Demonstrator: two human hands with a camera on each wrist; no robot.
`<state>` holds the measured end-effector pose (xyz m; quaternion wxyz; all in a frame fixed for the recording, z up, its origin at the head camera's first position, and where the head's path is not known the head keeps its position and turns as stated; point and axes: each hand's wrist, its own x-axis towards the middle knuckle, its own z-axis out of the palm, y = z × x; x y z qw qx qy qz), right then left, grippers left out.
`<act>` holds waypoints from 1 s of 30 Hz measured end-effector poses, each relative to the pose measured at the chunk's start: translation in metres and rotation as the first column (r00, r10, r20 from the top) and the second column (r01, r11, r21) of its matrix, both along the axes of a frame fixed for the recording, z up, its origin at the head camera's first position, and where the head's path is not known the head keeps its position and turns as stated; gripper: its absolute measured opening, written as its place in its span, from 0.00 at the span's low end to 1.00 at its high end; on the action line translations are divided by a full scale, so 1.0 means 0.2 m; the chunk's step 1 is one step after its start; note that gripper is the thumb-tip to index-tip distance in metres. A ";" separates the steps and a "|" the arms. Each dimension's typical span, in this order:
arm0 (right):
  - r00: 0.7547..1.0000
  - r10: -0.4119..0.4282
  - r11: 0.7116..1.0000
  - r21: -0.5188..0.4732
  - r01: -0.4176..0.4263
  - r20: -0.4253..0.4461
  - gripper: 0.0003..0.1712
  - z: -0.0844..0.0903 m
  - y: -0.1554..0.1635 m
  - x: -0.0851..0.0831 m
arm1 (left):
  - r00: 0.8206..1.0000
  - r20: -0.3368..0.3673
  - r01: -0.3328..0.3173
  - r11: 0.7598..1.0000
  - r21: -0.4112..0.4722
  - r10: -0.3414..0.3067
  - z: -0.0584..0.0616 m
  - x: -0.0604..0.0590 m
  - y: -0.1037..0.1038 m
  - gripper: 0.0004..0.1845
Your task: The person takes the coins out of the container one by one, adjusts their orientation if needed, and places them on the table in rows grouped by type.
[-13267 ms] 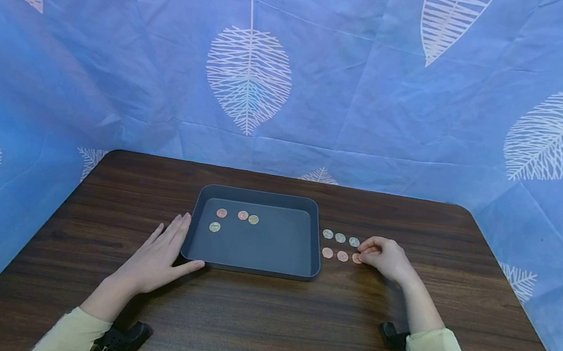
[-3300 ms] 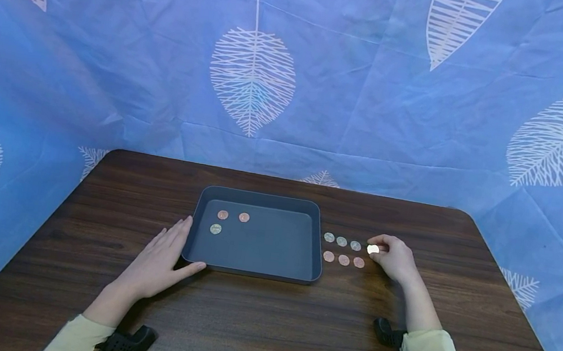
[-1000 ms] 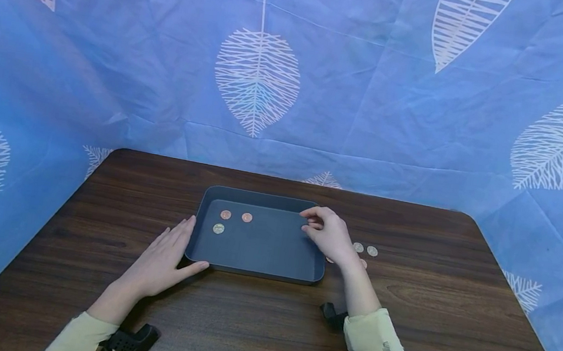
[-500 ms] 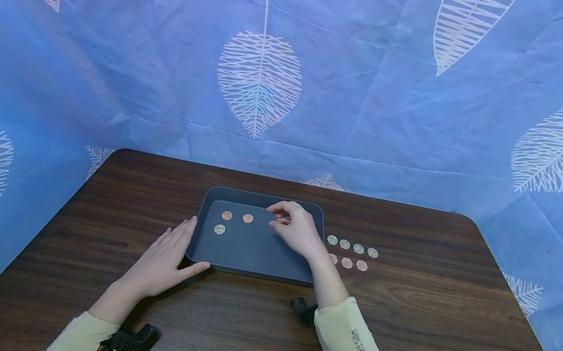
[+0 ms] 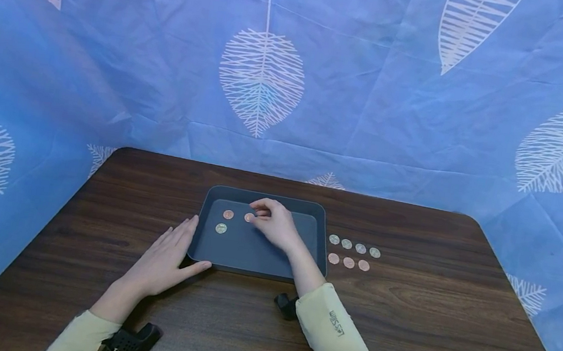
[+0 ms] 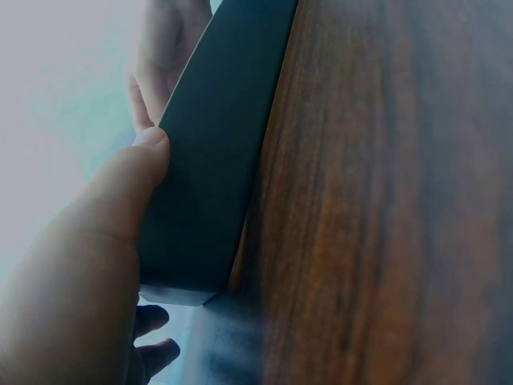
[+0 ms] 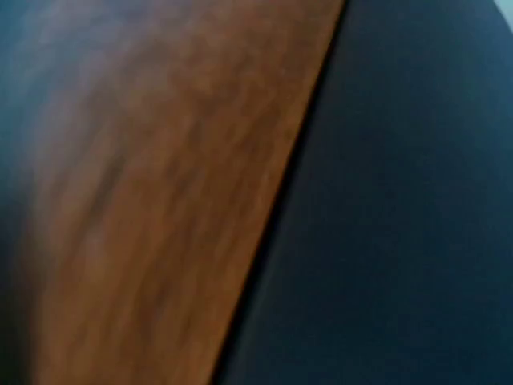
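Observation:
My right hand (image 5: 279, 225) is over the dark grey baking tray (image 5: 259, 264), its fingers loosely bent with a gap between thumb and index finger. The thumb tip partly covers a copper coin (image 5: 248, 217) lying in the tray. Left of it lie another copper coin (image 5: 228, 215) and a pale gold coin (image 5: 221, 228). My left hand (image 5: 160, 260) has its fingers straight along the tray's left wall and the thumb at the front-left corner. In the left wrist view, the left thumb (image 6: 120, 188) touches the tray's rim. The right wrist view shows no hand.
On the wooden table (image 5: 429, 313), right of the tray, coins lie in two rows: several silvery or pale gold coins (image 5: 346, 244) behind and three copper coins (image 5: 349, 262) in front. A blue leaf-print cloth (image 5: 325, 86) hangs behind the table.
A pale gold coin left the tray and joined the back row's right end. My right hand then moved left over the tray to the copper coin. The left hand stayed put.

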<state>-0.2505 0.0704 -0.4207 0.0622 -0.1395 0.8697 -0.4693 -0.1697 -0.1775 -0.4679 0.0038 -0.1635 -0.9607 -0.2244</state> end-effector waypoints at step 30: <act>0.999 -0.008 0.999 0.045 0.006 0.053 0.18 -0.16 -0.01 -0.08 | 1.000 -0.001 0.002 1.000 0.003 -0.002 0.01 0.00 0.00 0.57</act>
